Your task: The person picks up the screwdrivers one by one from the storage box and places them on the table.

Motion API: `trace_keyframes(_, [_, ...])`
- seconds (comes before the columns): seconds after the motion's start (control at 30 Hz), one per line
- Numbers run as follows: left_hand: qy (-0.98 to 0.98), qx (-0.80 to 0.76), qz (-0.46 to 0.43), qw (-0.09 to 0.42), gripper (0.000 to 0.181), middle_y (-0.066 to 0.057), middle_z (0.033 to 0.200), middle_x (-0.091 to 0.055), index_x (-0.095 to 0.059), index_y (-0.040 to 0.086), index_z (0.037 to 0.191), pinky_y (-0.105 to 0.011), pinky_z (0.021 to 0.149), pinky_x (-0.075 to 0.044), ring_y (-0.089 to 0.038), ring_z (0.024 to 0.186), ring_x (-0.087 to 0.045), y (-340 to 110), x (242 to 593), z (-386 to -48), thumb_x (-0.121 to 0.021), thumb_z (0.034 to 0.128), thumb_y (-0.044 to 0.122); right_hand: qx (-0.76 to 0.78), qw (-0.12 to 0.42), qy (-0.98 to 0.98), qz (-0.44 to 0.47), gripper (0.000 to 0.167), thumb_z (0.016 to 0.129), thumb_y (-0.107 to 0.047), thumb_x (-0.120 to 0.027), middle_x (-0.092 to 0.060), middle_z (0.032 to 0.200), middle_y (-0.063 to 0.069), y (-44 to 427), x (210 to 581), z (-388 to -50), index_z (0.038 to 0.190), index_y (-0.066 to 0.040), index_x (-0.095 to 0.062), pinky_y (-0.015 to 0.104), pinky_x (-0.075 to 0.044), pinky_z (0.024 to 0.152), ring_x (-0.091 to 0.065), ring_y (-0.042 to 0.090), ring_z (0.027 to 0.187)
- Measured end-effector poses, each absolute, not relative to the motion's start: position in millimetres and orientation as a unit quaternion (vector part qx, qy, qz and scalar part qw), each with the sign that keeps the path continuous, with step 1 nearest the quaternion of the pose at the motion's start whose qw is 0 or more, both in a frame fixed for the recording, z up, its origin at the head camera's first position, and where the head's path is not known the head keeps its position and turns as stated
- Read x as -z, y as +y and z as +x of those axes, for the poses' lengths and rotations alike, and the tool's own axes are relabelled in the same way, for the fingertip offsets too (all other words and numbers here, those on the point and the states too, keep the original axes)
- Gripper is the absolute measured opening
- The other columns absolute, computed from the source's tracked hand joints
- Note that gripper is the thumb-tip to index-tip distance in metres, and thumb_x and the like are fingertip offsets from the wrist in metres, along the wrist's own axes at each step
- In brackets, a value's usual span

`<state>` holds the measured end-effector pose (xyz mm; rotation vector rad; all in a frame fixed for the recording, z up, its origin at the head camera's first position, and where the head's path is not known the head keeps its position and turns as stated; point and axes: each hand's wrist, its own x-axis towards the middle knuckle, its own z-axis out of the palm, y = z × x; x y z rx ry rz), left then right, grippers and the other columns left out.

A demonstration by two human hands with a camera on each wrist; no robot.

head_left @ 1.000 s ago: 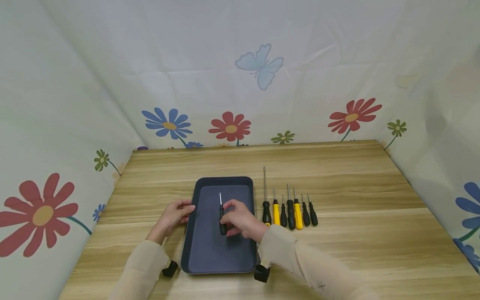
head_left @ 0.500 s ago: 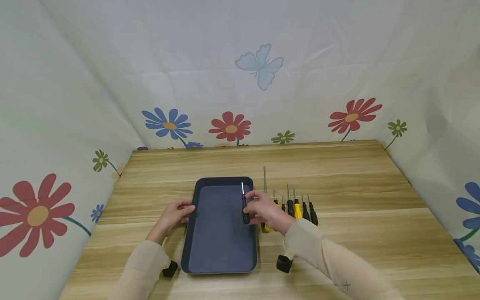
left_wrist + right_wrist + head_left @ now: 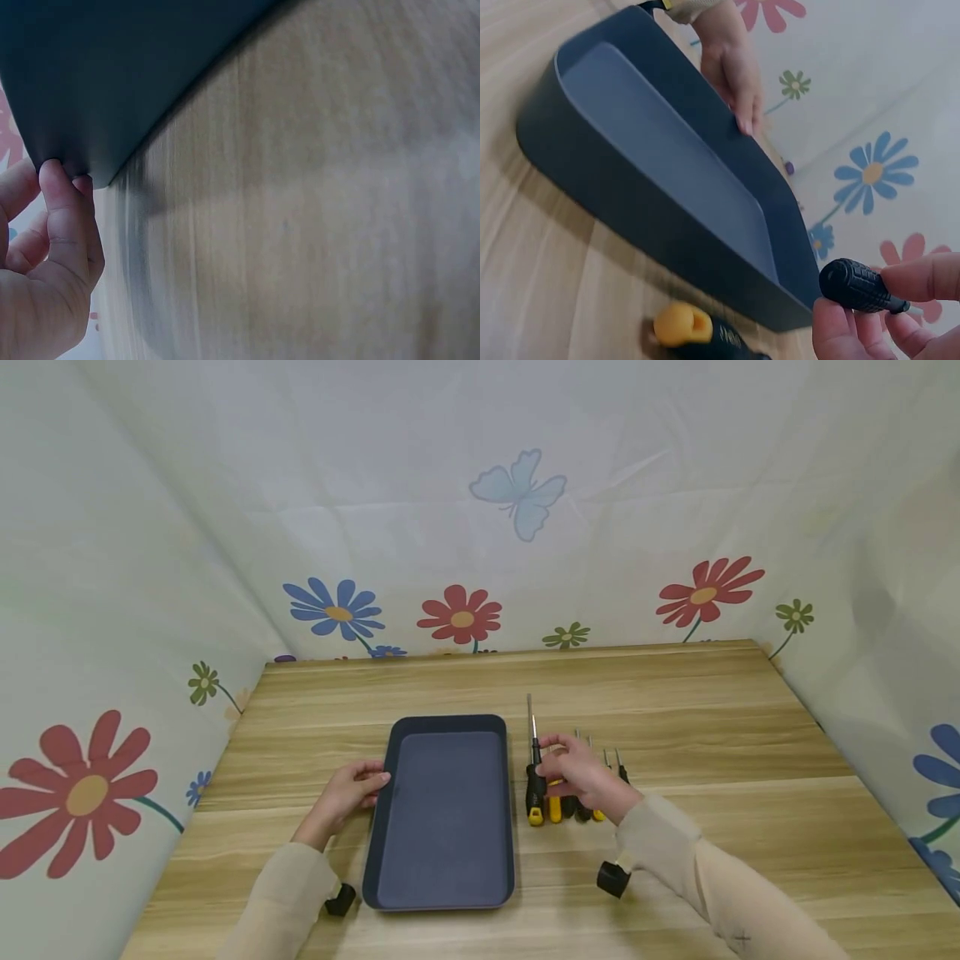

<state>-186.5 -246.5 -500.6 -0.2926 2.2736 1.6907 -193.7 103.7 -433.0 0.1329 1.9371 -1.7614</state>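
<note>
My left hand [image 3: 348,793] holds the left wall of a dark rectangular tray [image 3: 375,843], thumb at the rim and fingers against the outside. Nothing lies in the tray. To its right, my right hand [image 3: 585,774] pinches a small black screwdriver [image 3: 859,286] by its ribbed handle, shaft pointing away. The hand is over the left part of a row of screwdrivers, hiding some of them. Under the held one lies a long black screwdriver [image 3: 536,806] with a yellow end, whose yellow end [image 3: 681,324] also shows in the right wrist view.
Several black or yellow screwdrivers lie side by side, including a yellow-handled one [image 3: 555,808] and a small black one [image 3: 623,772]. The wood-grain table [image 3: 712,793] is backed by a flower-printed cloth [image 3: 615,527].
My right hand has carried the small black screwdriver rightward from above the tray to above the row of screwdrivers. The left hand and tray have stayed put.
</note>
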Motion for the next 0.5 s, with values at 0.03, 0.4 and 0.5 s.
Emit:
trace_keyframes(0.03, [0.790,-0.586,-0.101,0.146,0.049,-0.008,0.103,-0.054,-0.041,-0.005,0.125,-0.021,0.065,-0.048,-0.006,0.078,-0.053,-246,500,-186,-0.057,0.0866,0.021,0.651,0.256,0.713,0.049,0.039,0.080,0.002,-0.052,-0.048,0.082,0.004,107,432,-194,0.117,-0.003,-0.039,0.033,-0.051,0.062,-0.049,0.015,0.063])
trace_keyframes(0.4, [0.794,-0.581,-0.101,0.148,0.050,-0.010,0.104,-0.054,-0.041,-0.006,0.125,-0.022,0.065,-0.048,-0.007,0.079,-0.054,-246,500,-187,-0.057,0.0866,0.022,0.635,0.252,0.730,0.026,0.041,0.082,0.003,-0.051,-0.048,0.087,0.006,149,430,-203,0.119,0.001,-0.034,0.037,-0.052,0.067,-0.053,0.015,0.070])
trace_keyframes(0.5, [0.793,-0.581,-0.103,0.148,0.050,-0.009,0.104,-0.054,-0.041,-0.005,0.125,-0.022,0.065,-0.048,-0.007,0.078,-0.054,-246,499,-187,-0.056,0.0866,0.022,0.622,0.256,0.739,0.021,0.041,0.083,0.001,-0.051,-0.047,0.090,0.006,160,430,-206,0.121,0.001,-0.033,0.038,-0.051,0.069,-0.053,0.014,0.071])
